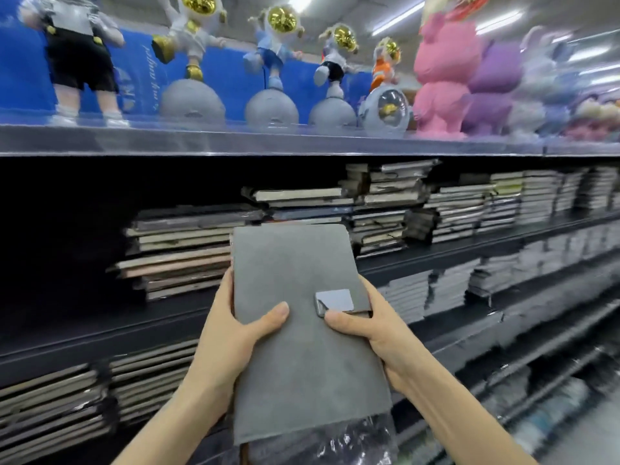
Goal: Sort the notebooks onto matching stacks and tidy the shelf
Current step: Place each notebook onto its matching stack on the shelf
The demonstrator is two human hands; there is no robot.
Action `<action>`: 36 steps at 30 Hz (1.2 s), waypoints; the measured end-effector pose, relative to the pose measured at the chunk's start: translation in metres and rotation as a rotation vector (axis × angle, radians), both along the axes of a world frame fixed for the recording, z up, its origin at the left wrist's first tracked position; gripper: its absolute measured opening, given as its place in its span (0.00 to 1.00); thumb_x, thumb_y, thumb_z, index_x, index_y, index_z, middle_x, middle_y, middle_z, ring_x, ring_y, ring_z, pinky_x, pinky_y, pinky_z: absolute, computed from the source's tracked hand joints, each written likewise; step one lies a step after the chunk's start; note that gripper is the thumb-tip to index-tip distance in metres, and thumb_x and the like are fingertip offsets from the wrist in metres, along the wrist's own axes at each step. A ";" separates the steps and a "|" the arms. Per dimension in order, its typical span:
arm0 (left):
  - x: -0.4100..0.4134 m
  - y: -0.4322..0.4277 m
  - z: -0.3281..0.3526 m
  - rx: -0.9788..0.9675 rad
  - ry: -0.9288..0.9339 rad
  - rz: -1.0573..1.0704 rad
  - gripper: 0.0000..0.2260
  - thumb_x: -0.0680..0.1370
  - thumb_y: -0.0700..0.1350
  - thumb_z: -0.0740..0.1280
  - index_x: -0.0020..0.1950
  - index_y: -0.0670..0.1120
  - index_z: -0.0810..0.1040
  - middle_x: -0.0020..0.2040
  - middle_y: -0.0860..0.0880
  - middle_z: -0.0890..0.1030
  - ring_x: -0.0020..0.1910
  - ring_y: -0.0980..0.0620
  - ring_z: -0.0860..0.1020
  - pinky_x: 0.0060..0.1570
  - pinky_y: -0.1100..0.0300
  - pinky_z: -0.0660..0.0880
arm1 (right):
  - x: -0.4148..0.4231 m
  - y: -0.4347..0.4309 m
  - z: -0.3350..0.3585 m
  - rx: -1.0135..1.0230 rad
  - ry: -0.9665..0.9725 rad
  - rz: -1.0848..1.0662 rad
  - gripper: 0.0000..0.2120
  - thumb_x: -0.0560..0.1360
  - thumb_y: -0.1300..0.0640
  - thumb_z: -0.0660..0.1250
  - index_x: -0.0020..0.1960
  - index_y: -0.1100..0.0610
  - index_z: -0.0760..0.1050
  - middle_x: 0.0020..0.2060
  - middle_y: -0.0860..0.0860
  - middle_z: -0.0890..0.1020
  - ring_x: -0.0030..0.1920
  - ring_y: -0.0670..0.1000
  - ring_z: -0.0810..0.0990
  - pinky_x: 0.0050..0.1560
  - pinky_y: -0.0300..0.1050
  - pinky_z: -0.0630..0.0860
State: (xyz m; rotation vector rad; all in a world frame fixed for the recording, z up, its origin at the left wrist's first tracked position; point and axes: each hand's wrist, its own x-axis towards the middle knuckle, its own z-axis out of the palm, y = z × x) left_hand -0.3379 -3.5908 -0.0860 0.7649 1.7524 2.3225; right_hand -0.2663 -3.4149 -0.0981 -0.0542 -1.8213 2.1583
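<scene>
A grey notebook (295, 280) with a small metal clasp (335, 302) is held flat in front of the dark shelf (469, 245). My left hand (231, 333) grips its left edge, thumb on the cover. Its right edge is held by my right hand (375, 333), thumb just below the clasp. Crinkled clear plastic wrap (342, 441) hangs at the notebook's near end. Behind it, uneven stacks of notebooks lie on the shelf: a pinkish and dark stack (181, 250) at left, darker stacks (379, 209) in the middle, pale stacks (503, 203) at right.
The top shelf (268, 142) carries astronaut figurines (194, 62) on grey domes and pink and purple bear figures (446, 78). Lower shelves hold more notebook stacks (67, 404) at left and wrapped stacks (436, 286) at right. The shelf's left part is dark.
</scene>
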 end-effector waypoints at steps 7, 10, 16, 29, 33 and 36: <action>0.038 0.128 -0.017 0.048 -0.049 -0.144 0.37 0.60 0.39 0.79 0.66 0.56 0.71 0.55 0.52 0.83 0.51 0.47 0.83 0.46 0.49 0.81 | 0.078 0.108 -0.010 0.025 -0.010 -0.155 0.37 0.62 0.57 0.77 0.68 0.44 0.68 0.55 0.51 0.83 0.53 0.55 0.83 0.46 0.50 0.81; 0.046 0.173 -0.020 -0.006 -0.074 -0.276 0.35 0.65 0.43 0.78 0.68 0.56 0.68 0.57 0.52 0.82 0.53 0.48 0.82 0.49 0.50 0.80 | 0.097 0.147 -0.013 -0.037 0.008 -0.208 0.34 0.61 0.60 0.77 0.65 0.49 0.72 0.54 0.56 0.84 0.51 0.59 0.84 0.42 0.49 0.81; 0.018 0.198 -0.020 -0.495 0.339 0.113 0.25 0.74 0.60 0.67 0.69 0.54 0.69 0.56 0.52 0.77 0.53 0.55 0.77 0.55 0.57 0.73 | 0.090 0.207 -0.016 -0.137 -0.058 -0.255 0.32 0.58 0.59 0.79 0.61 0.56 0.75 0.50 0.59 0.84 0.44 0.59 0.85 0.38 0.50 0.81; -0.023 0.232 -0.018 -0.481 0.634 0.229 0.26 0.72 0.60 0.63 0.69 0.56 0.70 0.54 0.61 0.73 0.54 0.61 0.75 0.51 0.67 0.72 | 0.052 0.282 0.006 -0.035 0.048 -0.375 0.22 0.67 0.64 0.72 0.60 0.53 0.76 0.48 0.56 0.85 0.42 0.57 0.85 0.33 0.47 0.81; -0.026 0.275 -0.009 -0.452 0.821 0.117 0.26 0.72 0.70 0.55 0.69 0.69 0.58 0.59 0.67 0.68 0.58 0.64 0.71 0.56 0.69 0.69 | 0.045 0.317 0.027 -0.048 0.095 -0.411 0.38 0.53 0.54 0.82 0.61 0.55 0.75 0.50 0.57 0.85 0.44 0.58 0.85 0.35 0.49 0.81; -0.029 0.305 -0.001 -0.457 1.097 0.159 0.27 0.72 0.70 0.56 0.71 0.71 0.55 0.68 0.62 0.63 0.67 0.62 0.62 0.62 0.72 0.58 | 0.038 0.347 0.045 -0.100 0.116 -0.432 0.37 0.53 0.56 0.80 0.61 0.59 0.76 0.49 0.59 0.85 0.42 0.57 0.85 0.34 0.48 0.81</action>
